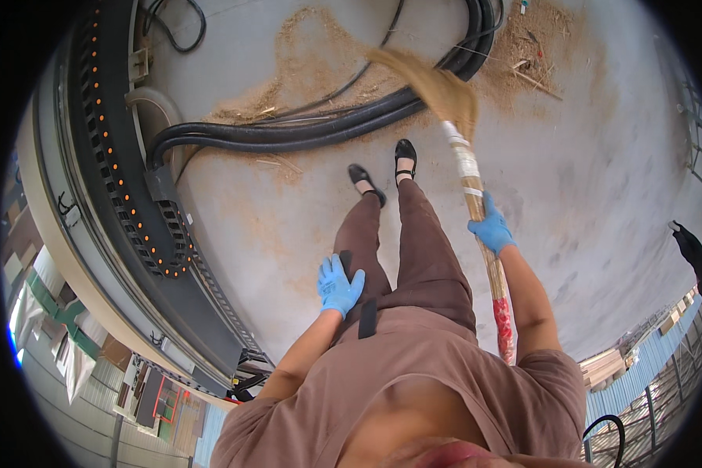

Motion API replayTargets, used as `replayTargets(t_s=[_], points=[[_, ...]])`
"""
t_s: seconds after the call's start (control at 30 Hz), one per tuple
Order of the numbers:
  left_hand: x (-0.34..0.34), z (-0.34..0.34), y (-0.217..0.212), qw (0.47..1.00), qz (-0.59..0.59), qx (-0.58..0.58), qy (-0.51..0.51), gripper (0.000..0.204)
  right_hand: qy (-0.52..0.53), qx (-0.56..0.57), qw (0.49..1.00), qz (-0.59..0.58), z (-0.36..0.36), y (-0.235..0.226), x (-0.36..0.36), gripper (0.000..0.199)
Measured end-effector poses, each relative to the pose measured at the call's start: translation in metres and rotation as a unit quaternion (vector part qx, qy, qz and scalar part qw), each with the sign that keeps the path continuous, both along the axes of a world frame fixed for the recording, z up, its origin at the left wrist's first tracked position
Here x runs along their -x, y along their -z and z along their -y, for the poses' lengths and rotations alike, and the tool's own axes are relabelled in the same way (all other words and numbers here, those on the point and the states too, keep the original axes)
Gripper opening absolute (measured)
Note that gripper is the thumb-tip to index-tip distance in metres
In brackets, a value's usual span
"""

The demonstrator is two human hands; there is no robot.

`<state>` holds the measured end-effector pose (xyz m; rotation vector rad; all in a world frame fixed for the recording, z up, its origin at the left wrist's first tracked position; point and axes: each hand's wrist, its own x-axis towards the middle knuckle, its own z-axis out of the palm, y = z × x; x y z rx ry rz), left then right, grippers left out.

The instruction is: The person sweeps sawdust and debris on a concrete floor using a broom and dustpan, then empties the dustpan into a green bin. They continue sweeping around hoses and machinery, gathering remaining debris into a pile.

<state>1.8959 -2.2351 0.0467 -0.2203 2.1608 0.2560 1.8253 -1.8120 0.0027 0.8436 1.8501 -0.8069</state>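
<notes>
In a blue glove, my right hand (pixel 493 225) is wrapped round the handle of a long straw broom (pixel 462 160). White tape binds the handle near the bristles, and a red patterned wrap covers its upper end. The tan bristles reach forward over the floor, their tips by a heap of sawdust (pixel 312 47) and thick black hoses (pixel 312 134). My left hand (pixel 338 286), also gloved in blue, rests against my thigh, fingers spread and holding nothing.
A long machine bed with a black cable chain (pixel 121 179) runs along the left. More sawdust and wood scraps (pixel 534 51) lie at the far right of the hoses. A thin black cable (pixel 343 87) crosses the dust. Stacked boards (pixel 603 366) stand at the lower right.
</notes>
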Motion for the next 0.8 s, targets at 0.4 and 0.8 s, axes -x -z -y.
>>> replayTargets(t_s=[0.4, 0.8], points=[[-0.031, 0.057, 0.031, 0.983, 0.142, -0.104, 0.055, 0.046, 0.128, -0.128, 0.983, 0.027, -0.05, 0.008, -0.124, 0.099], [-0.041, -0.001, -0.004, 0.956, 0.232, -0.145, 0.105, 0.04, 0.105, -0.163, 0.979, 0.061, -0.113, 0.043, -0.175, 0.093]])
